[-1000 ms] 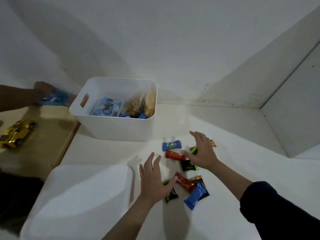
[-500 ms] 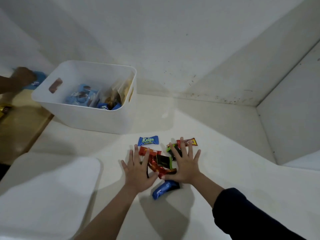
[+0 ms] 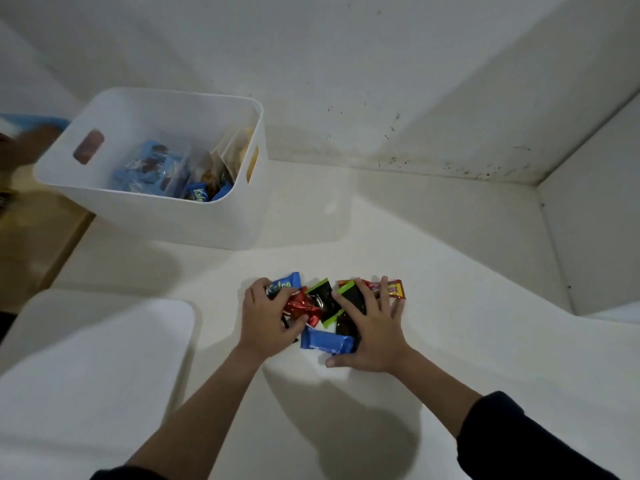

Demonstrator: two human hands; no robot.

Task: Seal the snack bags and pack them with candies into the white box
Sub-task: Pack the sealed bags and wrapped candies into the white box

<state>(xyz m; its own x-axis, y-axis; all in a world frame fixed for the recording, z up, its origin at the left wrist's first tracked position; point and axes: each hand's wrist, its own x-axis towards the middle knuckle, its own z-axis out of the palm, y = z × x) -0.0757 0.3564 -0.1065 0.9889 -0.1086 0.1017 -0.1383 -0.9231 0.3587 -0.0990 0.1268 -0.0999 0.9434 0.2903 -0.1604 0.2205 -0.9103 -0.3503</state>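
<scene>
Foil-wrapped candies lie bunched in a small heap on the pale tabletop, in front of the person and between both hands. The heap mixes a blue "Kalpa" wrapper at its far left, crinkled red wrappers beside it, black packets with green edges in the middle, a flat blue bar at the near edge, and a red-and-yellow wrapper at the far right.

The left hand sits on the left side of the heap with its fingers curled over the blue and red wrappers, gripping them. The right hand lies flat on the right side, fingers straight and spread, pressing on a black packet and touching the red-and-yellow wrapper, with its thumb on the table just beside the blue bar.

The white box stands well apart from the heap, further back and to the left. Inside it are blue snack bags, a clear bag of light brown snacks leaning against the right wall, and a few blue candies at the near side.

A white lid rests on the table near the left forearm. At the left edge, beyond the box, a blurred hand of another person shows beside something blue, above a wooden surface.
</scene>
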